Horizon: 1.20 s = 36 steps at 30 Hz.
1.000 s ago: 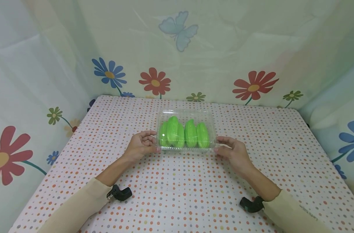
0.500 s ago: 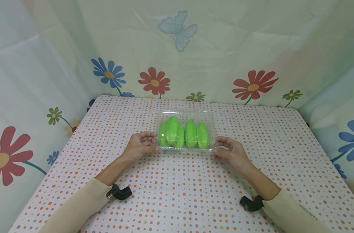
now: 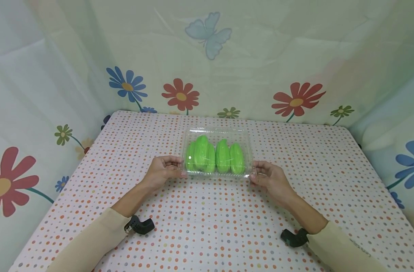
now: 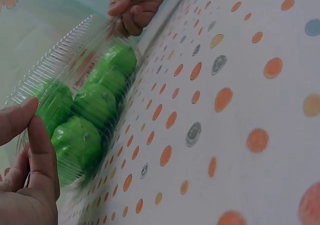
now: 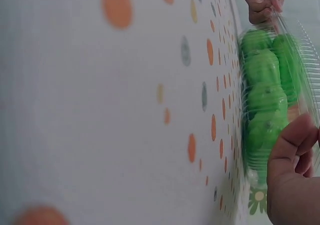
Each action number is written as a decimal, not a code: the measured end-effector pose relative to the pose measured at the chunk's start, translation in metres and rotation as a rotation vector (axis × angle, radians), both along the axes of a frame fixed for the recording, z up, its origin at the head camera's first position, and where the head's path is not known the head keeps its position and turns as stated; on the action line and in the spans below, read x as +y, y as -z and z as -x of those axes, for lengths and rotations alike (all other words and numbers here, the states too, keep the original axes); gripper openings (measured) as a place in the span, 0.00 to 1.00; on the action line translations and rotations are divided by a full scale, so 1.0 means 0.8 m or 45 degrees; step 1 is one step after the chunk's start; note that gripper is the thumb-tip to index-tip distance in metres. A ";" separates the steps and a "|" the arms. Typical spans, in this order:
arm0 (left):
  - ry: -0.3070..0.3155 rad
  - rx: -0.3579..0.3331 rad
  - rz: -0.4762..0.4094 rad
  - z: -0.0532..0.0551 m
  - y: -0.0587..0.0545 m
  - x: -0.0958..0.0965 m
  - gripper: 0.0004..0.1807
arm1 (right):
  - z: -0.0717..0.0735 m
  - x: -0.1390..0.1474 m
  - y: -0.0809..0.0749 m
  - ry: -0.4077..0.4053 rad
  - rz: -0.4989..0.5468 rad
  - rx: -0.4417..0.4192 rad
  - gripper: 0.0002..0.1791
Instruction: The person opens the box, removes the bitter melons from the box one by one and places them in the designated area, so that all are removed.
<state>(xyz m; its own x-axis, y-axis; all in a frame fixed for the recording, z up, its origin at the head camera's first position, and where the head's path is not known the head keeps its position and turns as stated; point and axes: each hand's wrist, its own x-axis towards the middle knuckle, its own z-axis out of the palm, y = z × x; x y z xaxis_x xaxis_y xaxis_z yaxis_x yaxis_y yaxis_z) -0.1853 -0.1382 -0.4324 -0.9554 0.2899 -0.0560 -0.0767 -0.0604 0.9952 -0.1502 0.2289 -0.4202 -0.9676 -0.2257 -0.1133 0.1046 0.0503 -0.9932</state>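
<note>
A clear plastic clamshell box (image 3: 217,131) with its lid down sits near the middle of the table. Inside lie several bright green, ridged, elongated fruits (image 3: 222,156); their exact kind is unclear. My left hand (image 3: 163,172) pinches the box's near left corner along the rim, between thumb and fingers. At the near right corner, my right hand (image 3: 273,179) pinches the rim in the same way. The left wrist view shows the ribbed side of the box (image 4: 82,37) and the blunt ends of the fruits (image 4: 77,142).
A white cloth with coloured dots (image 3: 207,226) covers the table. Behind it hangs a pale curtain (image 3: 261,49) printed with flowers and a butterfly, which also closes in both sides. A black wrist device (image 3: 140,225) is worn at each cuff.
The fingers of both hands have shifted very slightly at the rim. The box and its fruits stay in the same place.
</note>
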 end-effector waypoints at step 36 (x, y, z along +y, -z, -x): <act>-0.064 -0.145 -0.061 -0.007 -0.008 0.004 0.07 | -0.001 -0.010 0.002 0.122 -0.129 0.035 0.10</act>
